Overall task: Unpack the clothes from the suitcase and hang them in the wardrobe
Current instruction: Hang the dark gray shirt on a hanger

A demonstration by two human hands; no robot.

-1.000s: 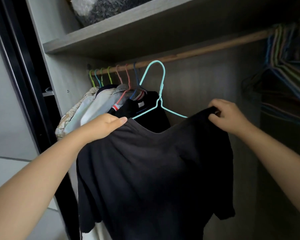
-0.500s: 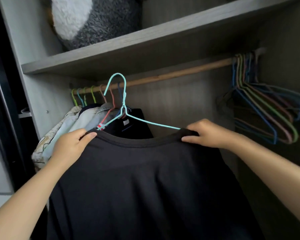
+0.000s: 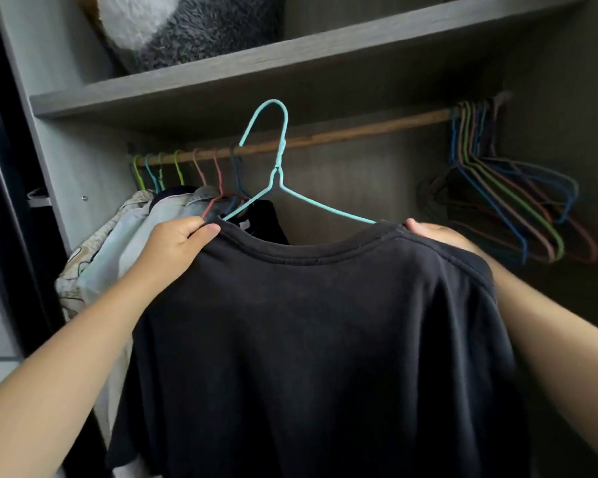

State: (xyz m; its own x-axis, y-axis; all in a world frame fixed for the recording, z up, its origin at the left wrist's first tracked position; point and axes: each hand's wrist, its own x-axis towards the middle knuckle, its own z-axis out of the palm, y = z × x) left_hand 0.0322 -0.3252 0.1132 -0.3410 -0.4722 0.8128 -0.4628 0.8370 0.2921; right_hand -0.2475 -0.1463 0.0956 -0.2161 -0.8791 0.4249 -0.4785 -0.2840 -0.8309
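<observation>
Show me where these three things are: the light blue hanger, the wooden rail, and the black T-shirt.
light blue hanger point(image 3: 279, 150): head view, on its twisted neck.
wooden rail point(image 3: 370, 130): head view, on the bare middle stretch.
black T-shirt point(image 3: 318, 322): head view, on the upper back panel.

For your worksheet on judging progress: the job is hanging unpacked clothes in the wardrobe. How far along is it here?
Done: several garments already hang at the left end of the rail. In hand: the black T-shirt is on the teal hanger, with the left hand and right hand gripping its shoulders; the hook is not yet over the rail. Left: hooking it on. The suitcase is out of view, though empty hangers wait at the right.
</observation>
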